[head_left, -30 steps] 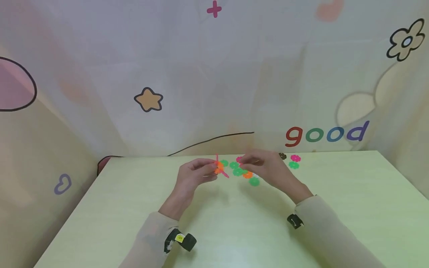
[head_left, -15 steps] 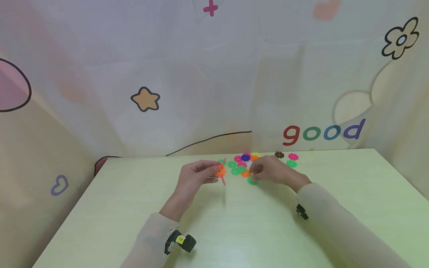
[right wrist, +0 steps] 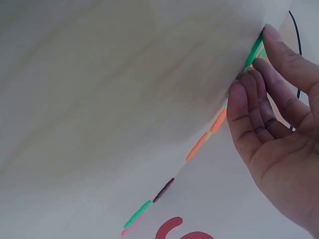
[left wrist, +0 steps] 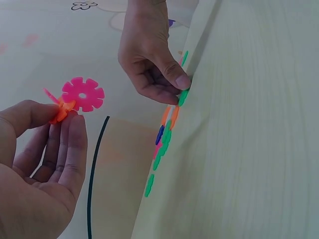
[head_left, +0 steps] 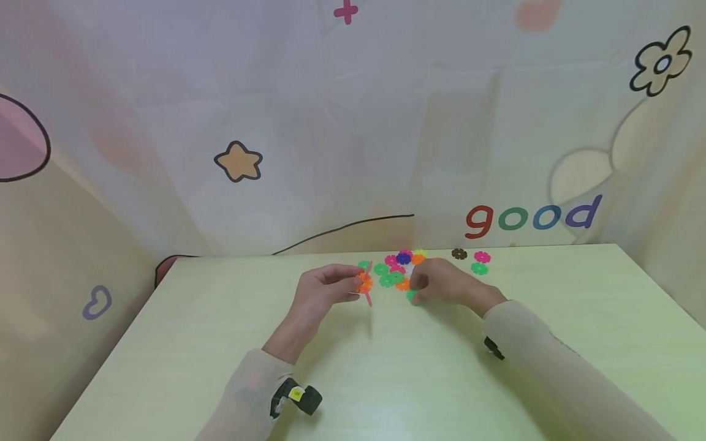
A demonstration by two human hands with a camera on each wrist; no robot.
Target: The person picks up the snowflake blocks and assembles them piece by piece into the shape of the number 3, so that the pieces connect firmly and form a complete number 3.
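- The person's left hand (head_left: 317, 297) is raised above the counter (head_left: 353, 380); its thumb and fingertips are closed together in a pinch on a notched orange disc (left wrist: 62, 110).
- Two pink discs join that orange piece: a flat-facing pink disc (left wrist: 90, 94) and an edge-on pink disc (left wrist: 50, 96), one on each side of it. All three are held clear of the counter.
- The right hand (head_left: 449, 282) is low at the near edge of the scattered pieces. Its thumb and index finger are bent around a green disc (right wrist: 255, 48) and pinch it by opposite edges, with only a small gap between the tips; the disc is at the counter surface, partly covered by the fingers.
- Just beside it, between the two hands, lies a loose group: overlapping green discs (head_left: 387, 280), a dark blue disc (head_left: 404, 258), pink pieces, a yellow disc (head_left: 420, 253) and orange ones, some partly hidden by the right hand.
- Farther right, near the back edge, lie a brown disc (head_left: 459, 253), a bright pink disc (head_left: 482, 257) and a separate green disc (head_left: 479, 269).
- Behind the counter hangs a pale printed backdrop (head_left: 331, 122) with a star and the word "good".
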